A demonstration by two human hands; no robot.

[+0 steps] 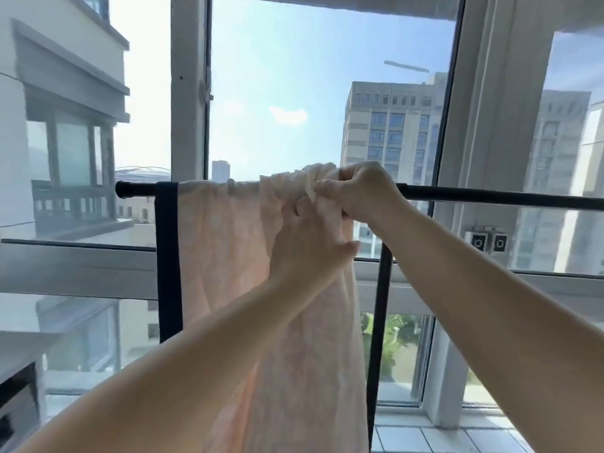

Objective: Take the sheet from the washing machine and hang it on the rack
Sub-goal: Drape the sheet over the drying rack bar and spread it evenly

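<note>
A pale pink sheet (225, 256) hangs over the black top bar of the rack (490, 195), bunched in folds where it crosses the bar. My right hand (362, 191) sits at the bar, fingers pinched on the bunched upper edge of the sheet. Just below it, my left hand (307, 246) presses into the hanging cloth with its fingers curled in the fabric and the thumb sticking out to the right. The sheet falls past the bottom of the view, so its lower end is hidden.
A black upright post of the rack (380, 322) stands right of the sheet, and a dark strip (168, 263) hangs at the sheet's left edge. Large windows (327, 93) with white frames are close behind the rack. A tiled sill (441, 433) lies low right.
</note>
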